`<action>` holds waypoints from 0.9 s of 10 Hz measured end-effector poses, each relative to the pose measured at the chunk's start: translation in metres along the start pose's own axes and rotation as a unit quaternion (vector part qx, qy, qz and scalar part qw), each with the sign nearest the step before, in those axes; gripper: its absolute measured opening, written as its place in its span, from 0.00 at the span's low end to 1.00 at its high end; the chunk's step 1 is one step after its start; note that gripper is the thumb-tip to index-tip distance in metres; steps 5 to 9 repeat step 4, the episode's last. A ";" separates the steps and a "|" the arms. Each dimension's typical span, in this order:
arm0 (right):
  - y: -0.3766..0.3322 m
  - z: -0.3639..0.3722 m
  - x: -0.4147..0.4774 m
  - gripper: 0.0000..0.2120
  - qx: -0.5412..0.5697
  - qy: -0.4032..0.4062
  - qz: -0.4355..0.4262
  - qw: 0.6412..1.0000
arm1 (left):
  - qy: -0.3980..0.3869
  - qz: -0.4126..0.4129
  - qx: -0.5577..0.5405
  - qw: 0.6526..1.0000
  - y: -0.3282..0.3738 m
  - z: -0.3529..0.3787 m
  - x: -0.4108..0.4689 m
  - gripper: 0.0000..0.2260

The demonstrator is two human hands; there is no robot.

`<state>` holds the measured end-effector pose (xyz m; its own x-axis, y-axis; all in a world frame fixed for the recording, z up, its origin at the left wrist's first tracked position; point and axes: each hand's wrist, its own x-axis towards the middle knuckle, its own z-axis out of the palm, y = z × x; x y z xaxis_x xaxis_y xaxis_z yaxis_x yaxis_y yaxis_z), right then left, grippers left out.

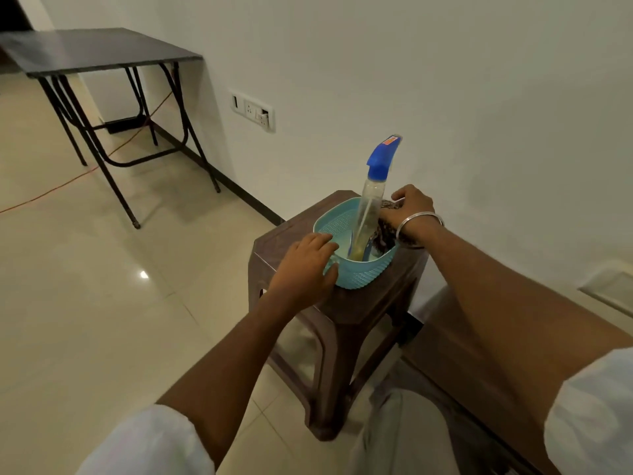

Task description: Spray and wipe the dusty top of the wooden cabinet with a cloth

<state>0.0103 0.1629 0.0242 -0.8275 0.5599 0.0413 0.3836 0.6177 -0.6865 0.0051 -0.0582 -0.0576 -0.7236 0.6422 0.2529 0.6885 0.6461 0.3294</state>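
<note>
A turquoise plastic basket (363,274) sits on a brown plastic stool (342,310). A clear spray bottle with a blue trigger head (371,200) stands tilted inside it. A dark patterned cloth (385,234) lies in the basket's right side. My left hand (303,267) grips the basket's near left handle. My right hand (411,209), with a metal bangle on the wrist, curls over the cloth at the basket's far right rim. The wooden cabinet top (455,344) lies at the lower right, partly under my right arm.
A dark folding table (99,51) stands at the back left against the white wall. An orange cable (51,192) runs across the tiled floor. A switch and socket plate (253,109) is on the wall. My knee (404,430) shows at the bottom.
</note>
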 end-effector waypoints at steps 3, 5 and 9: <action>0.024 -0.007 -0.009 0.07 -0.018 0.033 -0.054 0.998 | 0.003 0.007 0.015 1.000 0.003 0.006 0.005 0.20; 0.038 -0.019 -0.015 0.07 -0.005 0.053 -0.059 0.997 | 0.018 -0.023 0.011 0.999 0.014 0.004 0.001 0.22; 0.038 -0.019 -0.015 0.07 -0.005 0.053 -0.059 0.997 | 0.018 -0.023 0.011 0.999 0.014 0.004 0.001 0.22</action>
